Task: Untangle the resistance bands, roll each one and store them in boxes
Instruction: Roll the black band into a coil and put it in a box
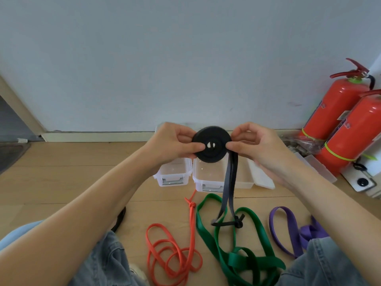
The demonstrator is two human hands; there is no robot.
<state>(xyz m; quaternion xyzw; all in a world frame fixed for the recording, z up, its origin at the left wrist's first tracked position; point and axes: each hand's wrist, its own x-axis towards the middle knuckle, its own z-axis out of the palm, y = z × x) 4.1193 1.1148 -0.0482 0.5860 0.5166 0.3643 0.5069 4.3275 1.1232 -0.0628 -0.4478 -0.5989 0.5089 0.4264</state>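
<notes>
Both hands' fingers (196, 145) around black band roll (211, 144)

I see pale grey-blue wall (185, 58) filling upper half of frame, evenly lit, soft daylight. White baseboard (99, 136) along its foot. Light wood plank floor (61, 178) across lower half. Beige door frame (18, 104) slanting at far left, dark mat (10, 155) below it. Two red fire extinguishers (338, 112) leaning against wall at right edge.
</notes>
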